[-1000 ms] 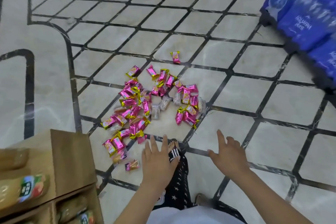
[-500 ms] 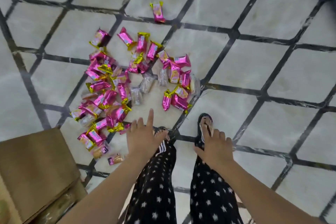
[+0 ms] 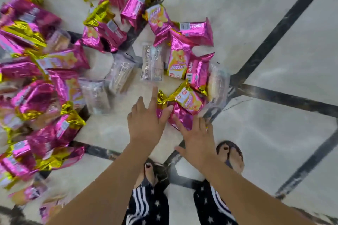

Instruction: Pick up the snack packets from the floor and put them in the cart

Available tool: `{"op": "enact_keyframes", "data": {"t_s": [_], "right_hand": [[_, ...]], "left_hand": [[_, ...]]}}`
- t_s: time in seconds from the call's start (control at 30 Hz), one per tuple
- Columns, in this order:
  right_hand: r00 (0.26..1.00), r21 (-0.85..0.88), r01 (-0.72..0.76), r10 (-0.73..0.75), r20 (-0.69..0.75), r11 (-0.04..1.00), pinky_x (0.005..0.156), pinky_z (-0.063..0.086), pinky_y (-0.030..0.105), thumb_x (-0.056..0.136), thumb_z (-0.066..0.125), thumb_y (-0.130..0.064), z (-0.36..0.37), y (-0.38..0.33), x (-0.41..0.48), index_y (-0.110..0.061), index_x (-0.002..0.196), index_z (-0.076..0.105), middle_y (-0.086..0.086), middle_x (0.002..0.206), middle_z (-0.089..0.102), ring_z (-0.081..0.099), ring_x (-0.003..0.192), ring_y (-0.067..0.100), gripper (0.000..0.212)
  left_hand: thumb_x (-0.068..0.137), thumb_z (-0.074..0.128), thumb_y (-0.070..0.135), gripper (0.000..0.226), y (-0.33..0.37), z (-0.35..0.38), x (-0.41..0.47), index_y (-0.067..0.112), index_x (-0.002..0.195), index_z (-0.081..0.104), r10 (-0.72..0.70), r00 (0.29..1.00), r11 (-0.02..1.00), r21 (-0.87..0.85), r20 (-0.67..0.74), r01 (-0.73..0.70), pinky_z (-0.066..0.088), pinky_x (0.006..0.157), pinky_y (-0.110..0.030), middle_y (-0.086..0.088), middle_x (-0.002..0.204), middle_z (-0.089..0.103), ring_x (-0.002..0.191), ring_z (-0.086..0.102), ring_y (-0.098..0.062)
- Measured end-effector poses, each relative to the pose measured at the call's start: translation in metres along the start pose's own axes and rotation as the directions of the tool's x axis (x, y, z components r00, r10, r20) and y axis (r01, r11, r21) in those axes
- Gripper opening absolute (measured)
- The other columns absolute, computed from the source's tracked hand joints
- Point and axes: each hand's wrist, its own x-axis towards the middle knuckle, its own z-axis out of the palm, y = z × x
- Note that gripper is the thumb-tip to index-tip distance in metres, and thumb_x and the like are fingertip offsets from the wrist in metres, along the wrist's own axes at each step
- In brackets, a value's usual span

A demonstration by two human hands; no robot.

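The step in hand is the first reach: both hands are down at the heap and no packet is lifted yet. The snack packets [image 3: 113, 31], shiny pink foil with gold ends, lie scattered on the marble floor [image 3: 274, 33] across the left and centre of the frame. A few clear-wrapped packets [image 3: 152, 64] are mixed in near the middle. The far-left ones are blurred.

The left hand [image 3: 146, 124] sits at centre frame with its grip apart, fingers spread and straight. Its thumb lies against the gold end of a gold-and-pink packet [image 3: 188, 99]. The right hand [image 3: 198, 140], just lower right of it, also has its grip apart, and its fingertips rest on a pink packet [image 3: 182, 118] tucked under that one. Neither hand holds anything. The person's sandalled feet [image 3: 231, 155] stand just below the hands.

The cart is not in view, so its place cannot be told.

The next move likely calls for closing the fingers round these two nearest packets, or sweeping several together. The foil looks slippery and crumply, so a firm pinch on the body rather than the crimped end seems safer.
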Motion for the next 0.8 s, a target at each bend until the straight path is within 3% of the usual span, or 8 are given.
{"op": "enact_keyframes", "data": {"t_s": [0.07,0.13,0.23,0.33,0.43,0.53,0.63,0.8], "right_hand": [[0.999,0.057,-0.006,0.009,-0.048,0.998,0.092,0.045,0.059,0.055,0.083,-0.06,0.028,-0.004,0.016,-0.038,0.149,0.014,0.032,0.129,0.052,0.053,0.115,0.046,0.119],[0.998,0.082,-0.02,0.025,-0.064,0.996,0.083,0.05,0.058,0.045,0.092,-0.047,0.048,-0.001,0.024,-0.04,0.147,0.024,0.029,0.125,0.056,0.059,0.103,0.045,0.123],[0.998,0.121,-0.039,0.045,-0.046,0.992,0.066,0.053,0.049,0.048,0.093,-0.03,0.065,0.014,0.02,-0.042,0.15,0.018,0.022,0.118,0.055,0.06,0.085,0.039,0.128],[0.995,0.21,-0.033,0.051,-0.083,0.977,0.059,0.052,0.044,0.054,0.089,-0.032,0.075,0.036,0.003,-0.043,0.151,0.011,0.016,0.103,0.057,0.059,0.08,0.034,0.124],[0.995,0.254,-0.054,0.075,-0.073,0.966,0.058,0.05,0.04,0.065,0.08,-0.032,0.072,0.052,-0.02,-0.046,0.152,0.001,0.009,0.099,0.058,0.057,0.077,0.029,0.119],[0.995,0.272,-0.102,0.098,0.029,0.957,0.074,0.049,0.039,0.089,0.051,-0.046,0.056,0.063,-0.039,-0.055,0.142,-0.023,-0.001,0.115,0.048,0.054,0.095,0.024,0.092],[0.989,0.353,-0.13,0.146,-0.019,0.926,0.078,0.052,0.04,0.093,0.04,-0.052,0.043,0.068,-0.055,-0.059,0.139,-0.025,-0.003,0.118,0.046,0.053,0.1,0.023,0.08],[0.972,0.481,-0.166,0.225,-0.069,0.861,0.078,0.052,0.044,0.091,0.037,-0.055,0.002,0.057,-0.078,-0.056,0.145,-0.016,0.001,0.105,0.049,0.054,0.089,0.025,0.076]], "left_hand": [[0.087,0.01,0.079,0.079,-0.004,0.024,0.004,0.039,0.156,0.008,0.031,0.997,0.997,-0.065,-0.073,-0.035,0.042,0.099,-0.048,-0.02,0.152,0.036,0.132,0.042,-0.039],[0.093,0.014,0.074,0.071,-0.009,0.042,0.006,0.039,0.155,0.014,0.091,0.982,0.991,-0.087,-0.164,-0.107,0.044,0.096,-0.049,-0.022,0.152,0.035,0.13,0.044,-0.041],[0.094,0.016,0.074,0.072,-0.019,0.062,0.007,0.037,0.155,0.017,0.164,0.972,0.984,-0.044,-0.167,-0.173,0.046,0.091,-0.051,-0.024,0.153,0.032,0.126,0.047,-0.043],[0.088,0.015,0.082,0.086,-0.026,0.072,0.012,0.031,0.156,0.019,0.134,0.988,0.991,0.01,-0.075,-0.133,0.049,0.085,-0.051,-0.026,0.153,0.032,0.121,0.051,-0.044],[0.079,0.037,0.085,0.096,-0.027,0.076,0.019,0.032,0.155,0.014,0.066,0.997,0.998,-0.009,-0.027,-0.066,0.052,0.076,-0.05,-0.026,0.147,0.035,0.109,0.056,-0.045],[0.08,0.07,0.055,0.108,-0.028,0.069,0.023,0.046,0.151,-0.011,-0.023,0.998,0.994,-0.11,0.064,0.03,0.049,0.068,-0.042,-0.017,0.133,0.034,0.104,0.053,-0.04],[0.087,0.072,0.036,0.104,-0.031,0.052,0.009,0.05,0.146,-0.013,-0.033,0.998,0.986,-0.164,0.05,0.041,0.048,0.071,-0.04,-0.014,0.129,0.033,0.104,0.05,-0.034],[0.086,0.07,0.043,0.107,-0.027,-0.01,-0.026,0.054,0.144,-0.019,0.031,0.999,0.978,-0.205,0.008,-0.029,0.051,0.072,-0.04,-0.013,0.13,0.033,0.105,0.051,-0.032]]}}
